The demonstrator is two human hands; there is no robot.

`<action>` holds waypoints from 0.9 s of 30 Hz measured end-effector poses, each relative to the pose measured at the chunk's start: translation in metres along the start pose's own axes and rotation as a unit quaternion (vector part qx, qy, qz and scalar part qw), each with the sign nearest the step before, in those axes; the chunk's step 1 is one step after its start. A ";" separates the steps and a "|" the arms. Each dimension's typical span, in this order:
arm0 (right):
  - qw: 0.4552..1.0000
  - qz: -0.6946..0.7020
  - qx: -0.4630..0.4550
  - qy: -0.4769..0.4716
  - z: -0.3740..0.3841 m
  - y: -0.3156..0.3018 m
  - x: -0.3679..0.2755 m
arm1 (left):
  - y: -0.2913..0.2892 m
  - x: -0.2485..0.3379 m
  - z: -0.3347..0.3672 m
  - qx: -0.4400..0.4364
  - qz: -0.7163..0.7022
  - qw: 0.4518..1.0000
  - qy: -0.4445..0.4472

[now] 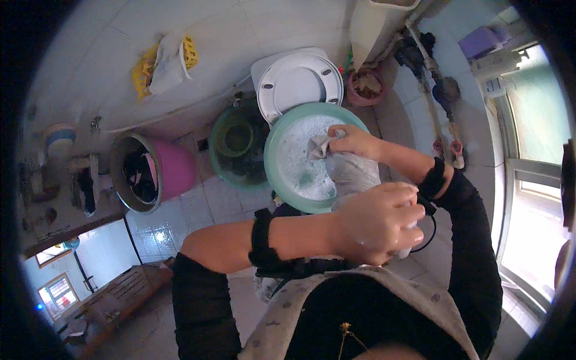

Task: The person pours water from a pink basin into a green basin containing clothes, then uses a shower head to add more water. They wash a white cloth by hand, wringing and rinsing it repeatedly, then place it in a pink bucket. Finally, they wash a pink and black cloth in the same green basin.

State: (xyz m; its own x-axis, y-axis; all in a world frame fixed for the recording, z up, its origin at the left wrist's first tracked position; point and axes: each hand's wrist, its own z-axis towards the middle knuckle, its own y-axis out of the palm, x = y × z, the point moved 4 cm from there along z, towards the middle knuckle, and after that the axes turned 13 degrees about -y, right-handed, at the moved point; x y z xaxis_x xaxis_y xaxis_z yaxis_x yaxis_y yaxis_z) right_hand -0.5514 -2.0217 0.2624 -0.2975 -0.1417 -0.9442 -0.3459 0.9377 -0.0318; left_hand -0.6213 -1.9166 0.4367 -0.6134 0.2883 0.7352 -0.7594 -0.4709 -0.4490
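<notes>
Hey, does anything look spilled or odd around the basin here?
Nothing clearly stands out. Suds sit inside the basin; the left hand and right hand grip the cloth. Floor tiles to the left shine, but I can't tell water from reflected light. The pink bucket looks tipped, perhaps only lens bending.

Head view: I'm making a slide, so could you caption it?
Left hand and right hand grip a grey cloth at a green basin of suds.

I count two hands (378, 225) (354, 144), one grey cloth (355, 171), one mint basin (273, 165) and one dark green tub (217, 165). My camera shows one toilet (298, 84), one pink bucket (178, 171), one yellow basket (141, 77), one pink wastebin (363, 100) and two red valve handles (437, 146) (456, 148).
</notes>
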 end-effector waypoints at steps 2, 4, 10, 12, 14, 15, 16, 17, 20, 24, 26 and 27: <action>0.995 -0.092 -0.023 -0.038 0.000 0.008 0.007 | 0.012 -0.013 -0.007 0.000 -0.012 0.999 -0.043; 0.980 -0.180 -0.048 -0.067 0.000 0.018 0.020 | 0.032 -0.031 -0.019 -0.012 -0.010 0.996 -0.088; 0.935 -0.333 -0.066 -0.105 -0.002 0.037 0.092 | 0.071 -0.138 -0.138 0.093 0.020 0.947 -0.308; 0.972 -0.221 0.081 -0.023 -0.010 0.026 0.122 | 0.064 -0.172 -0.220 0.188 0.018 0.841 -0.508; 0.966 -0.152 0.197 0.069 -0.016 0.028 0.151 | 0.068 -0.191 -0.306 0.272 -0.064 0.670 -0.687; 0.958 -0.139 0.235 0.081 -0.015 0.033 0.161 | 0.072 -0.194 -0.344 0.311 -0.093 0.585 -0.743; 0.954 -0.123 0.265 0.070 -0.011 0.042 0.168 | 0.079 -0.193 -0.375 0.342 -0.091 0.541 -0.763; 0.953 -0.131 0.265 0.066 -0.003 0.055 0.172 | 0.085 -0.191 -0.403 0.371 -0.088 0.495 -0.780; 0.957 -0.169 0.234 -0.006 0.024 0.098 0.179 | 0.116 -0.177 -0.473 0.436 -0.097 0.471 -0.760; 0.947 -0.280 0.151 -0.044 0.048 0.174 0.171 | 0.144 -0.141 -0.558 0.407 -0.067 0.420 -0.809; 0.931 -0.334 0.117 -0.087 0.054 0.219 0.160 | 0.154 -0.115 -0.594 0.452 -0.144 0.392 -0.788; 0.942 -0.314 0.094 -0.068 0.058 0.245 0.161 | 0.159 -0.102 -0.612 0.472 -0.188 0.375 -0.776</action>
State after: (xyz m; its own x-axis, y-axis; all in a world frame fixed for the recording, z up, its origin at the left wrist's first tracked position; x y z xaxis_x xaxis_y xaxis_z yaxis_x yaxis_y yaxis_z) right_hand -0.6320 -1.7965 0.0835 0.0356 -0.6572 -0.7529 -0.2486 0.7239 -0.6436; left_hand -0.8121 -1.5107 -0.0210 0.9183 -0.0052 0.3959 0.1341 -0.9367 -0.3233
